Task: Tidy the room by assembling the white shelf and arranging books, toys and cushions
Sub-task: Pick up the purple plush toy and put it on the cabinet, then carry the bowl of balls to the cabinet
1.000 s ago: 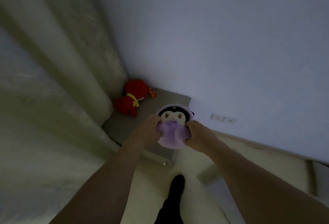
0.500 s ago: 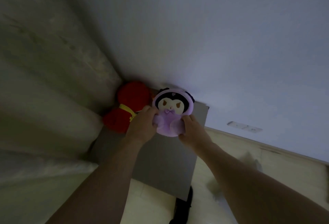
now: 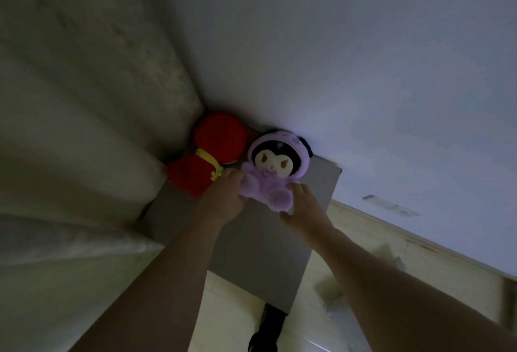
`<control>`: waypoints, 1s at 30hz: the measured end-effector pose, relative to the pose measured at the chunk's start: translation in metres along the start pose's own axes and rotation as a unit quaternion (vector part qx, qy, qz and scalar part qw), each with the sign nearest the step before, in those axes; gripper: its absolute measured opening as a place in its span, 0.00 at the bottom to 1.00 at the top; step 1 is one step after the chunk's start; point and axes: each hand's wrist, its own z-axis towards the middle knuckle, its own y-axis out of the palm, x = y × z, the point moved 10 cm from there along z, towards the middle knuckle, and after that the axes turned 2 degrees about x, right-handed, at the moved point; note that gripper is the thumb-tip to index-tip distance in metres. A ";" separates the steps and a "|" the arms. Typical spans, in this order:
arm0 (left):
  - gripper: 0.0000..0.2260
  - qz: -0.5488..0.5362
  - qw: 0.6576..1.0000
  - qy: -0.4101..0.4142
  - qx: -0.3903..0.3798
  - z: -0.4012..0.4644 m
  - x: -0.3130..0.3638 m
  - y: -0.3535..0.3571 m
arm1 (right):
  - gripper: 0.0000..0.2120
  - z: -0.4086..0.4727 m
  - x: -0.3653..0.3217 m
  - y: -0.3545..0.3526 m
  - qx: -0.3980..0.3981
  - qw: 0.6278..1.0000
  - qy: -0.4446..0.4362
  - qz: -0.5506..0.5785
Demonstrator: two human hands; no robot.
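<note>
Purple plush (image 3: pixel 275 172) lowered onto cabinet (image 3: pixel 251 245), both hands holding

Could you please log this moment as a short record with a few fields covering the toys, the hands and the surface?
surface: grey cabinet top, in the corner between curtain and wall
held toy: purple plush, upright, facing the camera
neighbour: red plush, beside it, against the curtain
left hand: grip on the purple plush's side
right hand: grip on its foot
</note>
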 end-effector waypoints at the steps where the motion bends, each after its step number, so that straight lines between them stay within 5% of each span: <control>1: 0.22 -0.014 1.000 0.011 0.015 -0.017 0.004 -0.009 | 0.28 -0.010 -0.005 -0.009 0.001 1.000 -0.001 0.005; 12: 0.28 -0.063 0.996 -0.051 0.047 -0.195 0.010 -0.034 | 0.27 -0.146 -0.058 -0.027 -0.044 0.994 -0.088 -0.044; 19: 0.22 -0.094 0.980 -0.138 0.105 -0.371 -0.036 0.012 | 0.29 -0.258 -0.070 0.041 -0.151 0.966 -0.190 -0.089; 25: 0.25 -0.123 0.938 -0.273 0.172 -0.521 -0.093 0.075 | 0.30 -0.354 -0.103 0.127 -0.230 0.902 -0.310 -0.196; 30: 0.24 -0.210 0.862 -0.404 0.225 -0.663 -0.127 0.147 | 0.28 -0.467 -0.130 0.203 -0.303 0.811 -0.420 -0.272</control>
